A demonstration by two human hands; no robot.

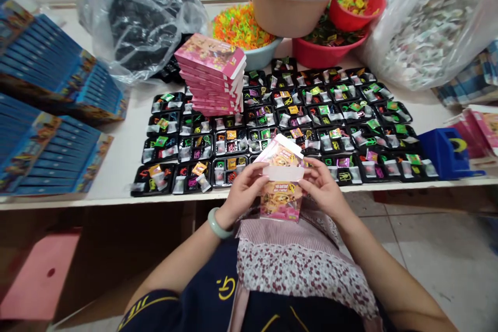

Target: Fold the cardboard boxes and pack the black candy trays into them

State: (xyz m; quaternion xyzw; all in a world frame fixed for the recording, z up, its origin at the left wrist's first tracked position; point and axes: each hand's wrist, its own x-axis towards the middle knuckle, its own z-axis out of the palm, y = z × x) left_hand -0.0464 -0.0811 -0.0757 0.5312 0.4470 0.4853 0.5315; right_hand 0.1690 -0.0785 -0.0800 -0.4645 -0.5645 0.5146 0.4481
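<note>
While fingers (259, 184) pinch pink cardboard box (280, 200), rectangular trays (149, 142) lie beyond.

So it's a little pink cardboard box (280, 201) with busy pink-and-gold printing, held by its sides at the desk's (132, 132) front edge. White flap across the far end. More matching card pokes out behind; can't tell if that's a second box.

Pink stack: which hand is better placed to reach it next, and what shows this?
Probably the left hand: it is nearer the pink stack, which stands to its left. The right hand is farther away; both hold packaging.
</note>
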